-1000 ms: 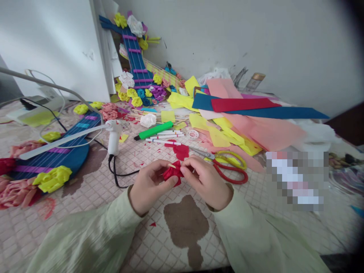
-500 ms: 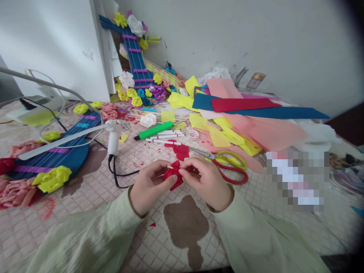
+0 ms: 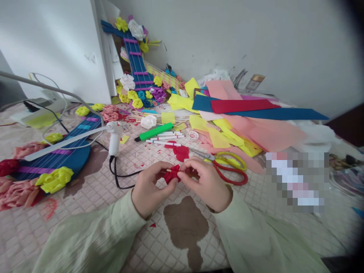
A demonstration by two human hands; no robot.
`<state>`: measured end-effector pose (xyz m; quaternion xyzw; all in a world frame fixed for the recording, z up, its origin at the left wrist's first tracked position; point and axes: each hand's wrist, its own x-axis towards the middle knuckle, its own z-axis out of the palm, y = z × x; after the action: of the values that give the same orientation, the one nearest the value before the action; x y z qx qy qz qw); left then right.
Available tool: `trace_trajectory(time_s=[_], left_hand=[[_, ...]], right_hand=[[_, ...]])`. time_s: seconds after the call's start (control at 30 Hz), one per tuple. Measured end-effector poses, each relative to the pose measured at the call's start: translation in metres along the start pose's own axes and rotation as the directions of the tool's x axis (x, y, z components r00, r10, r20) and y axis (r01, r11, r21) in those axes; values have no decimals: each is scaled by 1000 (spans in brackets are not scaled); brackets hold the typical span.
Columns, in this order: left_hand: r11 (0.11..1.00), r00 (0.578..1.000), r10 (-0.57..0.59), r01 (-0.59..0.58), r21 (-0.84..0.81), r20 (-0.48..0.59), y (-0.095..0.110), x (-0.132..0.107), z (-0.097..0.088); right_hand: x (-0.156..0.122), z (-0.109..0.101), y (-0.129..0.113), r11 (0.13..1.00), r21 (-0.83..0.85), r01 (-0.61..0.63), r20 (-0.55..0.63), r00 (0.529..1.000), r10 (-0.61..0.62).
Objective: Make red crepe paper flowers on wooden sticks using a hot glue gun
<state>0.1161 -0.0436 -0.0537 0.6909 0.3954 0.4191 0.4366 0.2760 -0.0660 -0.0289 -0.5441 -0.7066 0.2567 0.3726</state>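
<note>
Between my hands is a small red crepe paper flower [image 3: 171, 174], with a pale stick end showing at its middle. My left hand [image 3: 152, 185] holds it from the left, thumb below and fingers behind. My right hand [image 3: 206, 182] pinches its right edge between thumb and fingertip. Just beyond the hands lie red paper pieces [image 3: 181, 151] and a pair of scissors [image 3: 230, 170] with red and yellow handles. What the curled fingers cover is hidden.
On the left stand a white glue gun [image 3: 114, 140] with a black cord and a blue paper guitar [image 3: 76, 153] with flowers. Behind are a green marker [image 3: 156, 132], several white sticks [image 3: 165, 143], and crepe paper sheets [image 3: 264, 132]. Another decorated guitar [image 3: 136, 64] leans at the back.
The red flower has turned and looks more bunched in my fingers. My left hand has shifted slightly right and tilted. My right hand stays nearly in place.
</note>
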Motion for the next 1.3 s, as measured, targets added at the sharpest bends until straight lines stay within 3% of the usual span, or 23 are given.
trace_trajectory(time_s=[0.33,0.5,0.6,0.7,0.8,0.87,1.0,1.17,1.3], left_hand=[[999,998,-18,19,-31,58,-4,4,0],[995,999,-11,7,96,43,8,3,-3],[975,998,63,-57,214,-20,19,-9,-15],[907,980,149,-84,413,-128,20,-23,-38],[834,933,93,118,538,-349,4,-24,-69],[796,879,-36,312,518,-475,-13,-15,-89],[733,833,-125,443,517,-539,-38,20,-113],[706,859,-180,452,545,-480,-51,59,-119],[745,888,-149,390,540,-436,-51,66,-117]], right_hand=[[4,-2,9,998,61,-25,44,999,22],[6,-3,15,991,119,-59,57,997,52],[8,-3,19,989,137,-50,53,998,43],[9,-4,24,987,148,-58,30,998,54],[10,-6,29,984,163,-67,20,998,65],[11,-7,31,982,176,-72,19,997,70],[13,-9,31,976,202,-78,24,997,75],[13,-13,29,970,231,-80,5,997,81],[13,-18,26,965,251,-79,-11,996,84]])
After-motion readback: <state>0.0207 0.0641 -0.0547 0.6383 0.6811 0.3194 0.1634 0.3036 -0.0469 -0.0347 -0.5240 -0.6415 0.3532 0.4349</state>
